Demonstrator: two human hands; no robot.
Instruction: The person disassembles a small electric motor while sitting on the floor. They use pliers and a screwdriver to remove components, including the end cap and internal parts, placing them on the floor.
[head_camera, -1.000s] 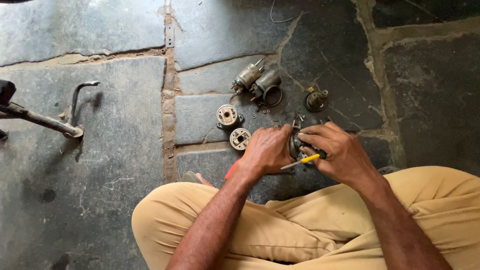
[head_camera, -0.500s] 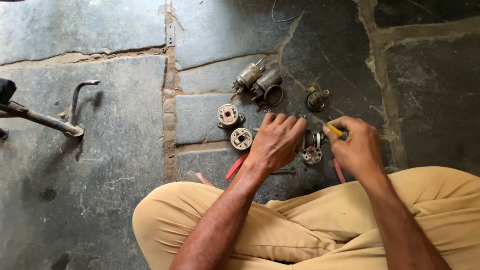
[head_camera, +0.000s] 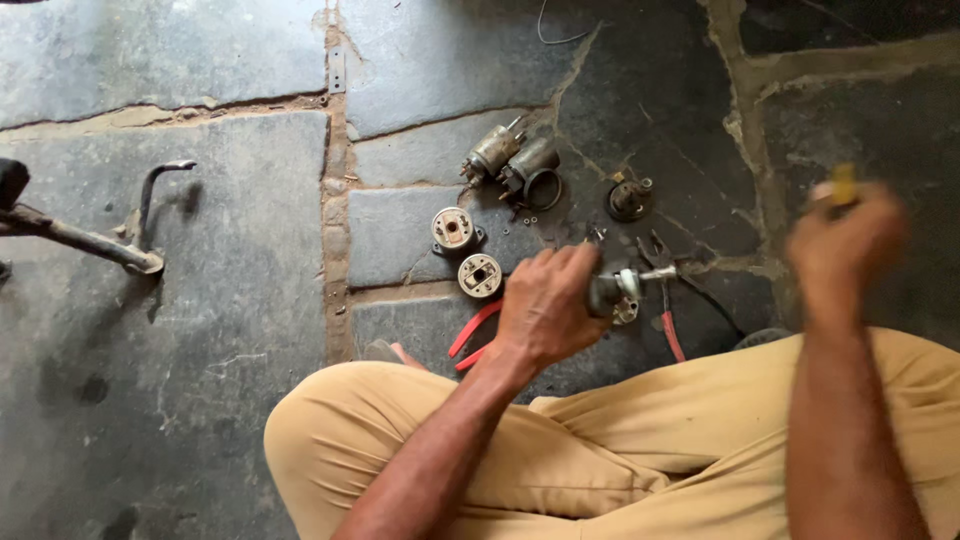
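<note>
My left hand grips a small metal motor part with a short shaft pointing right, held just above the stone floor. My right hand is raised far to the right, blurred, shut on a yellow-handled tool. Red-handled pliers lie on the floor beside the held part. Another red-handled tool lies under my left wrist.
On the stone slabs ahead lie two round metal end caps, a cylindrical motor body with a ring housing and a small round part. A metal stand is at the left. My crossed legs in tan trousers fill the foreground.
My right hand has swung away to the right and upward with the yellow-handled tool. My left hand now holds the motor part alone, lifted and turned on its side.
</note>
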